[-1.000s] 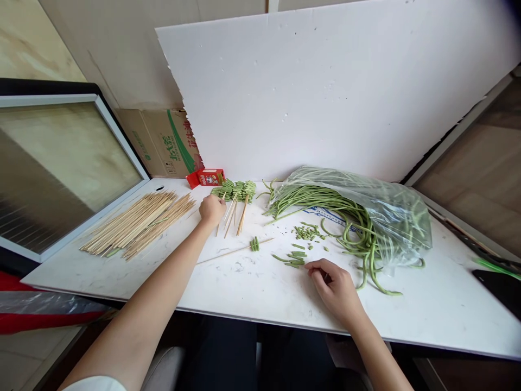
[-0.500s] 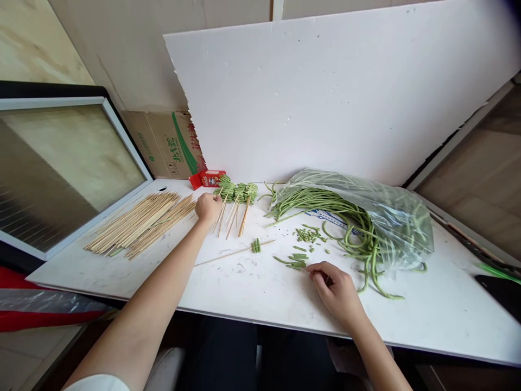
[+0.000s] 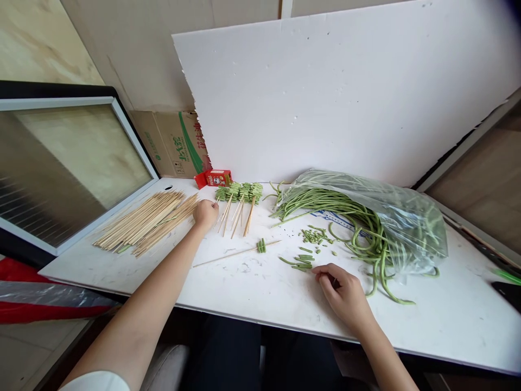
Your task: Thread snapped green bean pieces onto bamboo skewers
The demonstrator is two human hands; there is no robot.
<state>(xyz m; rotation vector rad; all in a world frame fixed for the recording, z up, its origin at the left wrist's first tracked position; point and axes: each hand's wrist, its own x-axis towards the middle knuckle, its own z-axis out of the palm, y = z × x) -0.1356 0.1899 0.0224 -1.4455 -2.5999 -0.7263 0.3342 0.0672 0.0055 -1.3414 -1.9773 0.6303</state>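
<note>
My left hand is closed, fingertips pinched together, just left of the row of bean skewers. Their bare sticks point toward me; whether the fingers hold anything is hidden. A single bamboo skewer lies in front, with a few short green bean pieces threaded near its right tip. My right hand rests on the table with curled fingers. Its fingertips are beside a small group of cut bean lengths; I cannot see whether they grip one.
Loose bamboo skewers lie in a pile at left. A small red box stands behind the bean skewers. Long beans spill from a clear plastic bag at right. Small bean bits lie mid-table. A white board leans behind.
My left hand has drawn slightly left and toward me, away from the bean skewers. My right hand stays by the cut beans. The whole view has shifted a little.
</note>
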